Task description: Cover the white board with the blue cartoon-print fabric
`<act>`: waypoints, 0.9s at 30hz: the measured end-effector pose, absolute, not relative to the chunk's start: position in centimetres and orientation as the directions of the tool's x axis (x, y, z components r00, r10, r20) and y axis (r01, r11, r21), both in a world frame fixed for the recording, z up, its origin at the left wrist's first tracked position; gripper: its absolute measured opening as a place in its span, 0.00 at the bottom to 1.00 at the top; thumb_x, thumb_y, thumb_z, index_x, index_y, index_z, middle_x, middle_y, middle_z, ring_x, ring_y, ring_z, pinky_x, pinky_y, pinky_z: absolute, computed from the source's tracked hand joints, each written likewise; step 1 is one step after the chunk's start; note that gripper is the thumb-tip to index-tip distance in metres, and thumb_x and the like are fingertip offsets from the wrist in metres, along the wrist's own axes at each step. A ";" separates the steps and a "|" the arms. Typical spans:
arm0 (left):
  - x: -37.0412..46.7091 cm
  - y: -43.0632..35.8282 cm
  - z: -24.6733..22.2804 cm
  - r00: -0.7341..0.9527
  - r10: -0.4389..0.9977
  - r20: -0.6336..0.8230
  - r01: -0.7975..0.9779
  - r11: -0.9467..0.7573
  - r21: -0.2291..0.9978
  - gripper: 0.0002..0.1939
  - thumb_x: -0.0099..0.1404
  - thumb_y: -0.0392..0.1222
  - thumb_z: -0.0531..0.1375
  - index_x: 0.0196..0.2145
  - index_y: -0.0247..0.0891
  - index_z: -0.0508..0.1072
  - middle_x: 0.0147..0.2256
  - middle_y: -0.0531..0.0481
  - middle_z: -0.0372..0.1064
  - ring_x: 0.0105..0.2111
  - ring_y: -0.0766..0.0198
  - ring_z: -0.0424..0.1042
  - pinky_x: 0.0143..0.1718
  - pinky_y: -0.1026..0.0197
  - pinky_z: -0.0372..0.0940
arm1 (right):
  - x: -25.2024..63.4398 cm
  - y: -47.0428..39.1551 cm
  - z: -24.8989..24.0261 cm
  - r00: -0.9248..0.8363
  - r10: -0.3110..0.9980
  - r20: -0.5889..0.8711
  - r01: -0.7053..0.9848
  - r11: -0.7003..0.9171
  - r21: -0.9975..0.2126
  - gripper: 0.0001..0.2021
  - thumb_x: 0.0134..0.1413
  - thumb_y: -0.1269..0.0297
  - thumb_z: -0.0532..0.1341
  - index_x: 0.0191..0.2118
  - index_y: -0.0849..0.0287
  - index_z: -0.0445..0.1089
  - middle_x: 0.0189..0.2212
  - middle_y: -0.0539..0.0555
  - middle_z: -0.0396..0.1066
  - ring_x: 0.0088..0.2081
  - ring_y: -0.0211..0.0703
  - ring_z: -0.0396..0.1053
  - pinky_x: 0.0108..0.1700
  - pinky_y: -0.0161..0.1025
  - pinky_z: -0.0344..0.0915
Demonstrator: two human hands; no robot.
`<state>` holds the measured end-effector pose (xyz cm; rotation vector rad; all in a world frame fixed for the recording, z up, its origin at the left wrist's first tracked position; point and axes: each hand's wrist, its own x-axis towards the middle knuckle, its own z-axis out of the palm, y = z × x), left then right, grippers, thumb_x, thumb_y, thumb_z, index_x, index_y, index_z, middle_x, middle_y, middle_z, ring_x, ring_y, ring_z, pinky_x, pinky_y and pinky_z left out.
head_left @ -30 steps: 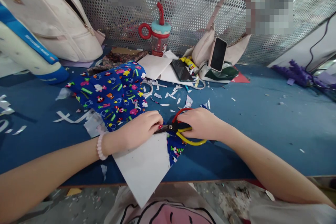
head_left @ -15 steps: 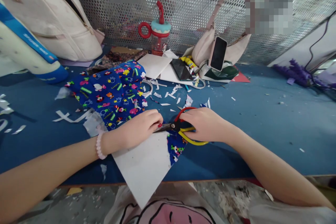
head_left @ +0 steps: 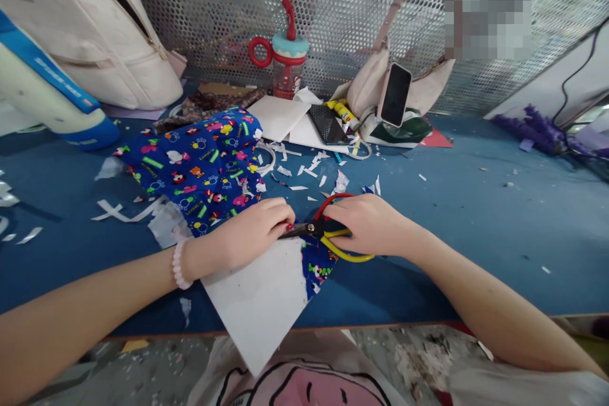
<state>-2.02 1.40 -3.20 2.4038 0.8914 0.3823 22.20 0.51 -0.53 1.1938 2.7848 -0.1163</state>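
Note:
My right hand (head_left: 368,225) is closed around the red and yellow handles of a pair of scissors (head_left: 316,228), whose dark blades point left. The blades lie along the upper edge of a white card (head_left: 261,295), close to my left fingertips. My left hand (head_left: 257,225), with a pink bead bracelet at its wrist, is closed on the blue cartoon-print fabric (head_left: 204,168) and the card at that edge. The fabric spreads to the upper left, and a strip of it sticks out past the card's right side. My left fingertips partly hide the blade tips.
Paper scraps (head_left: 309,171) litter the blue table (head_left: 476,203). Behind stand a cup with a straw (head_left: 288,63), white sheets (head_left: 278,115), a dark phone (head_left: 328,124), and a handbag (head_left: 368,79) with another phone (head_left: 394,95) against it. At left are a backpack (head_left: 109,57) and a large tube (head_left: 52,89).
Both hands, the scissors, fabric and card keep nearly the same arrangement. The whole view has shifted very slightly.

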 end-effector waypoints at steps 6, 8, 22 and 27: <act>-2.1 1.5 -3.2 0.750 0.656 0.087 0.493 -0.642 0.588 0.10 0.69 0.34 0.46 0.33 0.38 0.64 0.35 0.50 0.65 0.38 0.62 0.66 0.44 0.57 0.64 | 22.0 0.5 -0.5 -0.675 0.722 -0.151 0.734 0.678 -0.039 0.06 0.53 0.63 0.59 0.31 0.60 0.67 0.27 0.52 0.70 0.28 0.38 0.60 0.30 0.37 0.46; -2.1 1.5 -3.2 0.754 0.651 0.088 0.486 -0.642 0.593 0.10 0.70 0.34 0.46 0.33 0.38 0.64 0.36 0.49 0.66 0.39 0.62 0.66 0.46 0.56 0.64 | 22.0 0.5 -0.5 -0.670 0.725 -0.160 0.738 0.673 -0.045 0.06 0.53 0.63 0.59 0.31 0.60 0.67 0.27 0.53 0.70 0.28 0.38 0.60 0.30 0.37 0.46; -2.1 1.5 -3.0 0.753 0.655 0.063 0.497 -0.630 0.597 0.10 0.70 0.34 0.46 0.34 0.39 0.65 0.37 0.49 0.66 0.40 0.61 0.66 0.47 0.56 0.63 | 22.3 0.3 -0.4 -0.672 0.731 -0.120 0.738 0.674 -0.033 0.08 0.51 0.61 0.58 0.33 0.60 0.66 0.28 0.54 0.71 0.29 0.40 0.64 0.31 0.38 0.48; -2.0 1.3 -3.0 0.740 0.671 0.047 0.514 -0.609 0.604 0.09 0.69 0.34 0.47 0.35 0.38 0.66 0.38 0.49 0.65 0.41 0.61 0.66 0.47 0.56 0.63 | 22.6 0.1 -0.2 -0.664 0.737 -0.124 0.745 0.667 -0.029 0.08 0.51 0.61 0.58 0.35 0.60 0.68 0.30 0.54 0.72 0.31 0.41 0.66 0.31 0.38 0.49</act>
